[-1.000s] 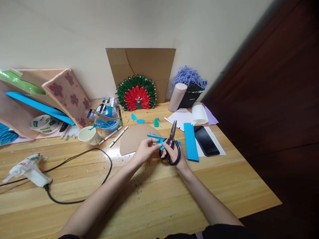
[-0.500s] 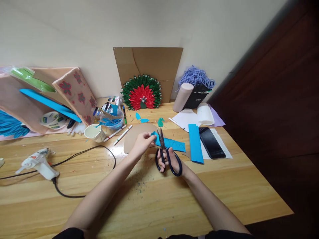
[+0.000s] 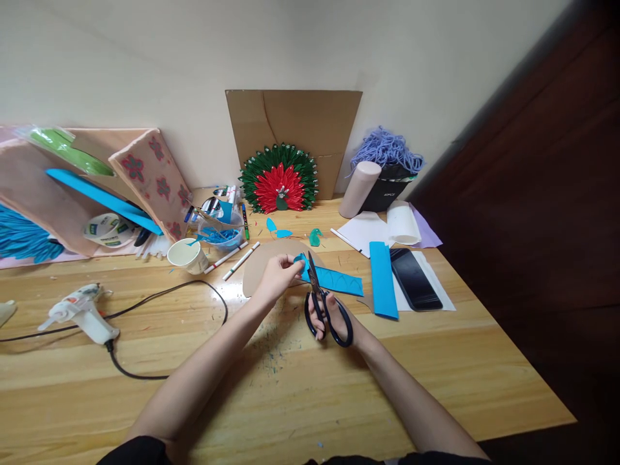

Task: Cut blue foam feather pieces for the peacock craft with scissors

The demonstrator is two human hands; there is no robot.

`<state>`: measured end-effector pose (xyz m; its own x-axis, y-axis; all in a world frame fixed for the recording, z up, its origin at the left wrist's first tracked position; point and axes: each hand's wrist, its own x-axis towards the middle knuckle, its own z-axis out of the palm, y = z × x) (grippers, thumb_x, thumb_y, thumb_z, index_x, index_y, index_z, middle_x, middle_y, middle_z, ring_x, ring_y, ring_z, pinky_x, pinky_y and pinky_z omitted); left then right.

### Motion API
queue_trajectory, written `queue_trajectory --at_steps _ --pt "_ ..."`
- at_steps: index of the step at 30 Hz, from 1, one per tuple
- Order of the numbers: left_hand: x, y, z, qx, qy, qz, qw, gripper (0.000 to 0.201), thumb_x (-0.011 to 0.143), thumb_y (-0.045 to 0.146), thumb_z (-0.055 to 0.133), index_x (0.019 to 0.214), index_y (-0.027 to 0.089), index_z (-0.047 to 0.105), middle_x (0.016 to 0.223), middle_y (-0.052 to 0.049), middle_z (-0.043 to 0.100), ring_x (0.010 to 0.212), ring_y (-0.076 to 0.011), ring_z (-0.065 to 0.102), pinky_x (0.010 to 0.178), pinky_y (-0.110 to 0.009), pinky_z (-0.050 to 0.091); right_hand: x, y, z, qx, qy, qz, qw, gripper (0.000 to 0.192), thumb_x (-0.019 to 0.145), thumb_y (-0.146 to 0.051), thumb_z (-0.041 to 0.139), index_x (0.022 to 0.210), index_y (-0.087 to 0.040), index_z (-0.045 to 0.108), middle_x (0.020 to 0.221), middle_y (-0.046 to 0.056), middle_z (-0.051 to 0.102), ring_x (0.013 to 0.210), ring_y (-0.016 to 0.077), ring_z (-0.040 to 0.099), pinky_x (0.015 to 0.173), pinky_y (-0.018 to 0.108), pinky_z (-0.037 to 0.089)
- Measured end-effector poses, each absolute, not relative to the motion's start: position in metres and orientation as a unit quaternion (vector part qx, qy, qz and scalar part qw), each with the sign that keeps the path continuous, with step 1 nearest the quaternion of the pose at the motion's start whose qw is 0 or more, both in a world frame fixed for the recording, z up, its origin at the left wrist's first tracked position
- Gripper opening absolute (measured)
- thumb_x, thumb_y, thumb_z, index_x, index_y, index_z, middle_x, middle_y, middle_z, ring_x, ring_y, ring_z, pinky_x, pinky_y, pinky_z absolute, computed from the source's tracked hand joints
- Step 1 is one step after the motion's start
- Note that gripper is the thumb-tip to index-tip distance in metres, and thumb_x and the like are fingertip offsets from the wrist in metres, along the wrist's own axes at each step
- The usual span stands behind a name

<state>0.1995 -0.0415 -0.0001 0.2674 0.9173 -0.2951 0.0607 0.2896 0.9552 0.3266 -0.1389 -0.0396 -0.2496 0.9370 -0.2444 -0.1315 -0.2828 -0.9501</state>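
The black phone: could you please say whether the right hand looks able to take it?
Probably not: the right hand holds the scissors, though the blue strip between it and the phone looks low enough to reach over.

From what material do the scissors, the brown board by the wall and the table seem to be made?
Scissors: likely metal blades, from their grey shine; smooth black handles, perhaps plastic. Brown board: matt, creased, so probably cardboard. Table: grain suggests wood; bright reflection suggests varnish.
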Motion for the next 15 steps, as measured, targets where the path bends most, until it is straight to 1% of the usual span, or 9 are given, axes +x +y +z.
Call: queue_trajectory --at_steps 4,9,12,15 --pt "0.199 -0.042 0.001 0.500 0.502 0.344 0.616 0.014 0.064 0.025 0.063 0.059 0.013 0.057 0.056 0.003 0.055 0.055 -0.0096 0.053 0.061 -0.023 0.044 0.326 -0.139 -0.038 -0.467 -0.448 0.646 0.405 0.069 0.063 -0.085 0.031 0.077 -0.019 0.045 0.045 -0.008 0.043 0.035 0.0076 0.045 0.041 0.019 0.040" --pt "0.198 -0.041 -0.001 0.504 0.502 0.339 0.615 0.015 0.065 0.027 0.063 0.061 0.013 0.058 0.054 0.002 0.056 0.055 -0.0100 0.052 0.059 -0.023 0.043 0.322 -0.137 -0.032 -0.489 -0.415 0.653 0.403 0.069 0.056 -0.086 0.041 0.072 -0.019 0.044 0.040 -0.010 0.040 0.031 0.0069 0.040 0.035 0.019 0.037" --pt "0.198 -0.040 -0.004 0.505 0.497 0.341 0.617 0.016 0.064 0.028 0.063 0.061 0.013 0.058 0.054 0.002 0.056 0.054 -0.0101 0.052 0.059 -0.023 0.043 0.318 -0.136 -0.025 -0.497 -0.397 0.650 0.417 0.061 0.059 -0.079 0.050 0.070 -0.020 0.045 0.040 -0.009 0.041 0.030 0.0074 0.040 0.032 0.019 0.036" --pt "0.198 -0.038 -0.004 0.503 0.497 0.340 0.620 0.016 0.064 0.028 0.063 0.060 0.014 0.057 0.054 0.002 0.056 0.054 -0.0100 0.052 0.059 -0.023 0.043 0.317 -0.135 -0.023 -0.511 -0.395 0.638 0.419 0.051 0.064 -0.071 0.053 0.068 -0.021 0.045 0.041 -0.009 0.040 0.029 0.0069 0.038 0.029 0.018 0.033"
